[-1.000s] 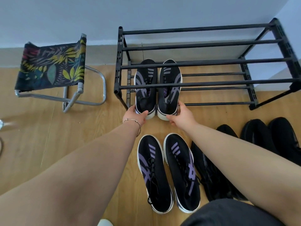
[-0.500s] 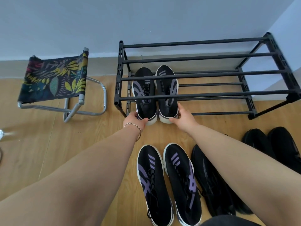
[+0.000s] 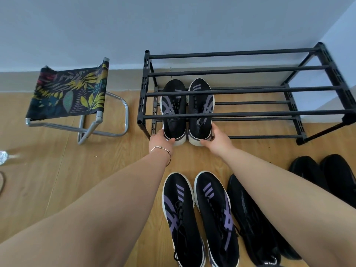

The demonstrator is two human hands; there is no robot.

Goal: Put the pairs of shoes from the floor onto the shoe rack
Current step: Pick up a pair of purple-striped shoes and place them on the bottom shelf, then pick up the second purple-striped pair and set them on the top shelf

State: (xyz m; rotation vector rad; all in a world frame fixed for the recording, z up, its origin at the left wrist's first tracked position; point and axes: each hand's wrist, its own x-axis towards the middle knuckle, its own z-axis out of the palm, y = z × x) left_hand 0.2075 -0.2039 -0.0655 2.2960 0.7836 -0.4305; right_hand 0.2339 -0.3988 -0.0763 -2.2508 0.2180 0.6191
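Down on the lower shelf of the shoe rack (image 3: pixel 250 137), the first pair of shoes (image 3: pixel 186 112) is now sitting further in than a second ago, the toes poking past the middle bars and only the white heels overhanging the front rail. That slide inward is telling us this pair is all but placed. The left hand (image 3: pixel 160 140) is cupping the heel of the left shoe, thumb pressed on the white sole, a thin bracelet (image 3: pixel 160 149) riding on the wrist. The right hand (image 3: pixel 216 138) is gripping the heel and outer side of the right shoe, fingers curled along its edge. Both arms are reaching out long and nearly straight from the bottom of the view, converging on the rack. Waiting on the wooden floor (image 3: pixel 57 189) just behind the hands is a matching purple-striped pair (image 3: pixel 200 218), with an all-black pair (image 3: pixel 256 224) beside it and another black pair (image 3: pixel 323 174) further right. A folding stool (image 3: pixel 71 97) is standing off to the left, well clear. By my reckoning, three pairs are left to go.
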